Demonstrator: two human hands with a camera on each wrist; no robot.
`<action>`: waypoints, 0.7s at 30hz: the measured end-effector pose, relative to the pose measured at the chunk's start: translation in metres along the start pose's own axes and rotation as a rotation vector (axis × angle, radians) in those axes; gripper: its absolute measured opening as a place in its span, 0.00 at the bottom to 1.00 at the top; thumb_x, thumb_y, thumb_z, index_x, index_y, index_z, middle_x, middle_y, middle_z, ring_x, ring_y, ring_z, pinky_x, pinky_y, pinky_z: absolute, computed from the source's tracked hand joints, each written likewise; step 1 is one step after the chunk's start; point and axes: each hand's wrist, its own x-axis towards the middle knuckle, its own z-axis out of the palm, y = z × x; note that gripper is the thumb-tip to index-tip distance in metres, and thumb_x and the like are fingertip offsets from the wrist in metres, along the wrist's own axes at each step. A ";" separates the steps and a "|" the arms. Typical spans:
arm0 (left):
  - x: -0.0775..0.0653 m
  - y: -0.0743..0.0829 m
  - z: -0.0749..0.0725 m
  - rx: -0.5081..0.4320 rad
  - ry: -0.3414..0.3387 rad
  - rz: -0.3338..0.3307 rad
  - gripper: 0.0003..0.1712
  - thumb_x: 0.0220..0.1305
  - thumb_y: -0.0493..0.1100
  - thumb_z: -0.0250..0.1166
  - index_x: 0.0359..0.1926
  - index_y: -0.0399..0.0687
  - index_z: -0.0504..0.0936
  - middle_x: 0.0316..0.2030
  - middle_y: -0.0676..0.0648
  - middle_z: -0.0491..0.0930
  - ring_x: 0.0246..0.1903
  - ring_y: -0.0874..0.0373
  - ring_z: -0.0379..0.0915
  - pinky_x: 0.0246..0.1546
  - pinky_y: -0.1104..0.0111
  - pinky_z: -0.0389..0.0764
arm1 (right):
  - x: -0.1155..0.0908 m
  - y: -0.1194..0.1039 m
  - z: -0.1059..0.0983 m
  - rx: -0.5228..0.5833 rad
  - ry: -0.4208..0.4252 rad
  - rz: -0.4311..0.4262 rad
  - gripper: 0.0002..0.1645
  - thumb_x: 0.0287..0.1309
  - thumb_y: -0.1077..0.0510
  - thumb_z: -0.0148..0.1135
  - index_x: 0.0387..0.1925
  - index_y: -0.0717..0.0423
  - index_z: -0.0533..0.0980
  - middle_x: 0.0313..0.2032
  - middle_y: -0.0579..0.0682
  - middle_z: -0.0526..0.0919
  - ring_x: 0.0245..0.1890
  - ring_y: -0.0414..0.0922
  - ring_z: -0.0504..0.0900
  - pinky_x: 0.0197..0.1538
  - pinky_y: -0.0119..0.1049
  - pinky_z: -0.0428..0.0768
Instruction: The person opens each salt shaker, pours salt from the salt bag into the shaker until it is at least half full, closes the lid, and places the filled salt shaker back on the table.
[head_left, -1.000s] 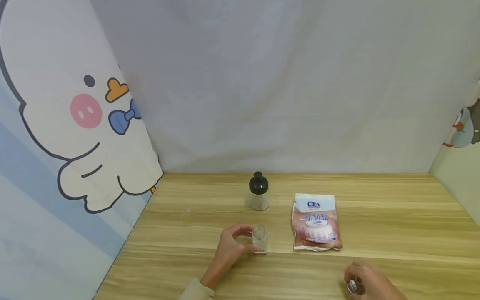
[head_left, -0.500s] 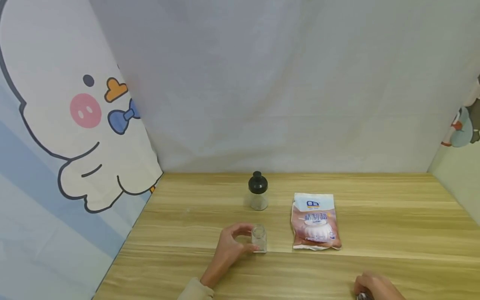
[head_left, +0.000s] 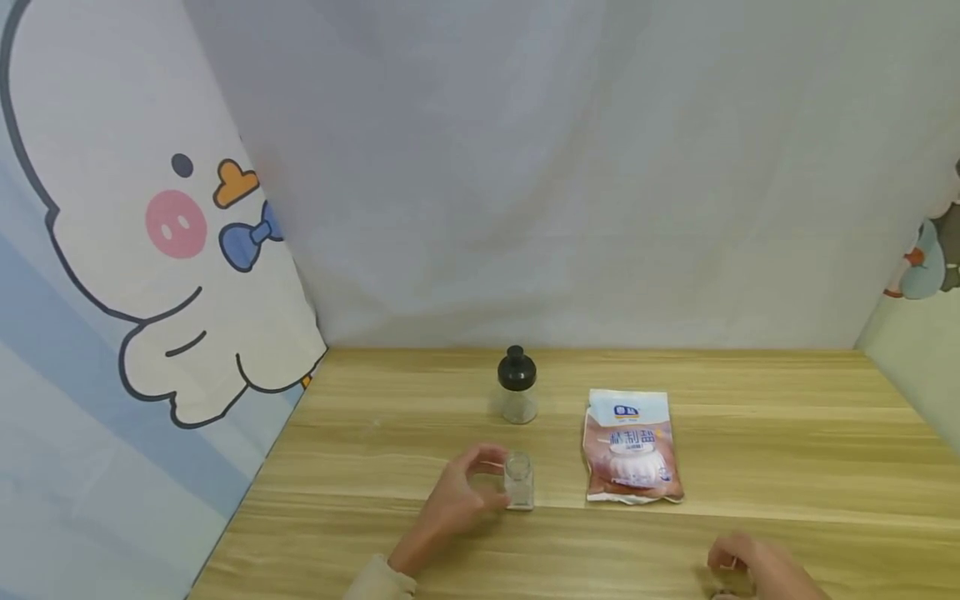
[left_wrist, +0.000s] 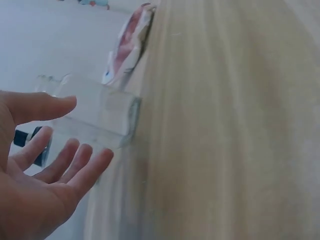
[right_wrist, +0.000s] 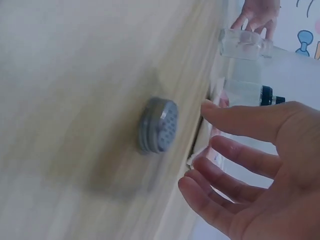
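A small clear glass jar [head_left: 519, 483] with an uncovered mouth stands upright on the table. My left hand [head_left: 457, 498] is beside it, thumb and fingers spread apart around its near side. In the left wrist view the thumb and loosely bent fingers stand away from the glass jar [left_wrist: 95, 107]. A metal shaker cap [right_wrist: 159, 126] with a perforated top lies on the table in the right wrist view. My right hand [right_wrist: 250, 172] hovers over it, fingers relaxed and holding nothing. In the head view the right hand [head_left: 768, 568] is at the bottom edge, largely hiding the cap.
A salt bag [head_left: 632, 458] lies flat right of the glass jar. Behind the jar stands a clear bottle with a black lid [head_left: 517, 371]. A pale curtain [head_left: 570, 183] borders the back of the wooden table [head_left: 795, 433], and a cartoon-print cloth hangs at left.
My right hand moved slightly right and toward the bottom edge with the shaker cap, set it on the table and let go. The left hand's fingers loosened from the glass jar, which stayed put.
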 end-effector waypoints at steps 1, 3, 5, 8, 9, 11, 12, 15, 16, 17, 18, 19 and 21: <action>0.000 0.001 -0.003 -0.005 -0.010 -0.011 0.31 0.45 0.28 0.70 0.53 0.36 0.73 0.50 0.38 0.75 0.50 0.43 0.73 0.52 0.50 0.75 | 0.001 -0.002 -0.004 0.006 0.009 0.010 0.15 0.42 0.60 0.73 0.32 0.57 0.76 0.31 0.41 0.74 0.29 0.32 0.69 0.26 0.29 0.71; 0.003 0.005 -0.010 -0.015 -0.007 -0.037 0.31 0.47 0.28 0.69 0.55 0.34 0.71 0.51 0.36 0.73 0.51 0.40 0.71 0.51 0.50 0.76 | 0.003 -0.008 -0.010 0.014 0.054 0.029 0.18 0.42 0.60 0.75 0.35 0.58 0.76 0.32 0.45 0.76 0.30 0.33 0.70 0.26 0.29 0.72; 0.007 0.008 -0.015 -0.037 0.023 -0.055 0.30 0.49 0.29 0.69 0.55 0.33 0.70 0.52 0.34 0.72 0.52 0.40 0.70 0.49 0.53 0.78 | 0.007 -0.014 -0.015 0.024 0.138 0.031 0.20 0.40 0.62 0.76 0.37 0.58 0.76 0.33 0.48 0.76 0.31 0.32 0.70 0.25 0.29 0.74; 0.013 0.011 -0.020 -0.043 0.092 -0.074 0.28 0.51 0.31 0.70 0.54 0.35 0.70 0.53 0.35 0.72 0.53 0.41 0.70 0.46 0.60 0.80 | 0.016 -0.024 -0.021 -0.002 0.325 -0.001 0.23 0.33 0.65 0.78 0.37 0.57 0.77 0.33 0.46 0.78 0.32 0.30 0.71 0.25 0.29 0.77; 0.015 0.011 -0.021 -0.043 0.115 -0.078 0.28 0.51 0.32 0.70 0.54 0.36 0.71 0.53 0.36 0.73 0.53 0.41 0.70 0.45 0.62 0.80 | 0.019 -0.027 -0.024 -0.006 0.368 0.003 0.24 0.32 0.65 0.78 0.37 0.56 0.78 0.34 0.46 0.79 0.33 0.29 0.71 0.25 0.30 0.78; 0.020 0.012 -0.023 -0.044 0.157 -0.082 0.29 0.51 0.33 0.71 0.54 0.38 0.71 0.53 0.37 0.73 0.53 0.42 0.71 0.44 0.64 0.80 | 0.027 -0.032 -0.030 -0.010 0.429 0.014 0.25 0.32 0.65 0.78 0.38 0.54 0.78 0.35 0.45 0.79 0.34 0.29 0.71 0.26 0.29 0.79; 0.022 0.012 -0.023 -0.049 0.174 -0.080 0.29 0.51 0.33 0.71 0.54 0.39 0.71 0.53 0.37 0.73 0.53 0.41 0.70 0.44 0.63 0.80 | 0.032 -0.034 -0.033 -0.010 0.444 0.016 0.26 0.32 0.65 0.78 0.39 0.55 0.78 0.36 0.45 0.80 0.34 0.30 0.72 0.27 0.30 0.80; 0.027 0.019 -0.025 -0.072 0.203 -0.072 0.29 0.51 0.32 0.71 0.54 0.38 0.71 0.53 0.37 0.73 0.53 0.39 0.69 0.43 0.63 0.80 | 0.044 -0.039 -0.044 0.009 0.444 0.029 0.24 0.37 0.63 0.77 0.41 0.57 0.78 0.38 0.48 0.80 0.36 0.33 0.74 0.29 0.30 0.81; 0.028 0.022 -0.025 -0.081 0.209 -0.070 0.29 0.51 0.32 0.71 0.54 0.38 0.71 0.53 0.37 0.73 0.53 0.38 0.69 0.43 0.64 0.80 | 0.048 -0.040 -0.047 0.021 0.438 0.035 0.24 0.38 0.63 0.77 0.42 0.58 0.78 0.39 0.49 0.80 0.36 0.34 0.75 0.30 0.30 0.81; 0.029 0.026 -0.026 -0.089 0.215 -0.067 0.29 0.51 0.32 0.71 0.54 0.38 0.71 0.52 0.37 0.73 0.53 0.37 0.69 0.42 0.64 0.80 | 0.052 -0.041 -0.049 0.035 0.435 0.037 0.24 0.39 0.63 0.76 0.42 0.59 0.78 0.39 0.50 0.81 0.37 0.35 0.75 0.31 0.30 0.82; 0.030 0.030 -0.026 -0.096 0.221 -0.065 0.28 0.51 0.31 0.70 0.54 0.37 0.71 0.52 0.36 0.73 0.53 0.37 0.69 0.41 0.65 0.80 | 0.056 -0.041 -0.051 0.048 0.431 0.038 0.24 0.40 0.63 0.76 0.43 0.60 0.78 0.40 0.51 0.81 0.37 0.37 0.76 0.32 0.30 0.82; 0.031 0.033 -0.026 -0.097 0.226 -0.064 0.28 0.51 0.31 0.71 0.54 0.38 0.72 0.51 0.37 0.74 0.52 0.37 0.69 0.40 0.67 0.80 | 0.060 -0.042 -0.054 0.065 0.422 0.043 0.24 0.41 0.63 0.76 0.43 0.61 0.77 0.40 0.51 0.80 0.38 0.38 0.76 0.32 0.30 0.82; 0.034 0.036 -0.027 -0.097 0.238 -0.052 0.28 0.50 0.31 0.71 0.53 0.37 0.72 0.50 0.37 0.74 0.51 0.37 0.69 0.38 0.70 0.79 | 0.070 -0.044 -0.058 0.101 0.401 0.047 0.24 0.42 0.62 0.75 0.44 0.61 0.77 0.40 0.52 0.80 0.39 0.41 0.77 0.34 0.30 0.82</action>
